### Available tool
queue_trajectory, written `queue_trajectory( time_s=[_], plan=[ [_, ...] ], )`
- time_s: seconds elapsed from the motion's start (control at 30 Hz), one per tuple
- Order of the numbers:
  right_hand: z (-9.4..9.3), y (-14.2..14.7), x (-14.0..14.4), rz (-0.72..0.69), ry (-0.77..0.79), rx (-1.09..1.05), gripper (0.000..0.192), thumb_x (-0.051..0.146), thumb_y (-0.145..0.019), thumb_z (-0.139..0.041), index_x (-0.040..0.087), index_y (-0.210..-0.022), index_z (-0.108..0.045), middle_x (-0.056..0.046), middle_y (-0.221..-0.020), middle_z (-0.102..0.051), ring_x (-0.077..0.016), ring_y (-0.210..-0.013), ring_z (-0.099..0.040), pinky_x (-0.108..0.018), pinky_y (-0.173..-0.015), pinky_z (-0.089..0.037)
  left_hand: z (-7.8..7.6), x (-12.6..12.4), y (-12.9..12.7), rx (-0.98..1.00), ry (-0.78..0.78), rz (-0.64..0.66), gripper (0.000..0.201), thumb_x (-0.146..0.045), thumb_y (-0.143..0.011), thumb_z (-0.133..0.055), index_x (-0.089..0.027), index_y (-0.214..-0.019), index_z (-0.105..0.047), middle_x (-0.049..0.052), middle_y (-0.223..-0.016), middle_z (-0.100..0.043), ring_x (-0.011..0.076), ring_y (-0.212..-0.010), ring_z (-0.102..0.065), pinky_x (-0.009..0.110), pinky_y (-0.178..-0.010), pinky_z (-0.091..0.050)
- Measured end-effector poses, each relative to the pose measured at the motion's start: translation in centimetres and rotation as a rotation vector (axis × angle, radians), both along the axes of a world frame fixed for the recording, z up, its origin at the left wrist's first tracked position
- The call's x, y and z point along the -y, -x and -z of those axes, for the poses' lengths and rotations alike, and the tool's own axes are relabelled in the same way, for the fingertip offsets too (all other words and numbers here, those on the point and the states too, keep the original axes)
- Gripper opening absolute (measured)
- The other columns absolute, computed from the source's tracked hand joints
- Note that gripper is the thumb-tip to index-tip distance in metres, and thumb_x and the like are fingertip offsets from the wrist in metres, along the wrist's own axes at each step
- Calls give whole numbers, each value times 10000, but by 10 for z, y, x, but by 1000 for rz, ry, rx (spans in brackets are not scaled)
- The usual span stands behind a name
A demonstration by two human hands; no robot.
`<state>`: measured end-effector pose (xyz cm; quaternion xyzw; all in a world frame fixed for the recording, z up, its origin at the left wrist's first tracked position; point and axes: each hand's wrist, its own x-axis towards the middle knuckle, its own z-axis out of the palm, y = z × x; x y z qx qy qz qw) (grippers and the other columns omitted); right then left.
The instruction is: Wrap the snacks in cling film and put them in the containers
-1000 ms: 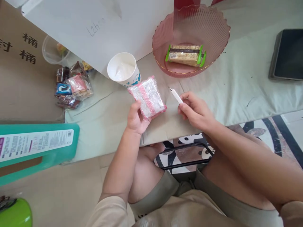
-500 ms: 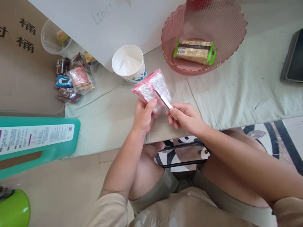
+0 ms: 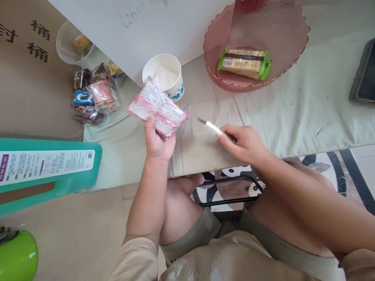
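Observation:
My left hand [image 3: 159, 142] grips a pink-and-clear wrapped snack packet [image 3: 158, 107] by its lower edge, thumb on top. The packet is tilted and overlaps the front of a white paper cup [image 3: 176, 80] that has clear plastic in it. To the right, my right hand [image 3: 243, 143] is closed around a small white-handled knife [image 3: 213, 128], its dark tip pointing up and left. Knife and packet are apart. Behind them stands a pink ribbed bowl [image 3: 281, 39] with green-ended snack bars [image 3: 244, 62] in it.
Several small wrapped snacks [image 3: 95, 97] lie at the left near a clear plastic tub [image 3: 66, 45]. A teal container [image 3: 98, 160] stands at the table's left edge. A white board [image 3: 117, 39] leans behind the cup. A dark device [image 3: 365, 78] lies far right.
My left hand has carried the packet left and turned it flatter to view. The knife has come away from the packet as my right hand drew back slightly right.

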<state>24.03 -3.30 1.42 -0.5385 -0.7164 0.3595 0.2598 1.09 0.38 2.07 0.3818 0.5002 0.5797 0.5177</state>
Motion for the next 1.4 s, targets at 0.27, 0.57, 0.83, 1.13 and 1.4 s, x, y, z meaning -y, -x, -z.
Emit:
queue_trajectory(
  time_s=[0.27, 0.57, 0.83, 1.13, 1.4],
  plan=[
    [26, -38, -23, 236, -331, 360, 268, 319, -932, -568, 253, -1093, -772, -113, -1033, -728, -294, -882, -659, -406, -690, -467, 20, 10, -23, -16, 97, 116, 496, -573, -689, -863, -272, -994, -614, -2, -939, -667, 165, -818, -656, 292, -750, -561],
    [25, -55, -30, 423, -372, 461, 248, 267, -901, -577, 228, -1062, -762, -142, -1085, -740, -375, -1051, -641, -550, -906, -460, 24, 5, -2, -772, -111, 46, 389, -323, -766, -768, -226, -1134, -690, 70, -1129, -674, 188, -911, -618, 271, -695, -505],
    [18, -17, -19, -23, -357, 44, 514, 305, -846, -574, 225, -1352, -614, -135, -1252, -730, -328, -1145, -653, -508, -1015, -496, 22, 11, -8, -930, -301, 428, 346, -329, -758, -749, -233, -1089, -711, 72, -1058, -608, 204, -864, -597, 365, -827, -556],
    [4, -34, -20, -19, -307, -61, 210, 139, -780, -511, 251, -746, -686, -59, -863, -673, -254, -876, -644, -473, -894, -523, 19, 9, -12, -962, -391, 518, 375, -431, -806, -781, -266, -1138, -720, 108, -1303, -690, 331, -1226, -596, 514, -1132, -424],
    [7, -64, -18, 86, -297, 101, 266, 66, -745, -488, 277, -668, -631, -63, -975, -713, -292, -1023, -672, -523, -983, -539, 18, 9, -11, -994, -388, 369, 61, -297, -800, -720, -258, -831, -686, 61, -1091, -729, 284, -1058, -634, 485, -1040, -463]
  ],
)
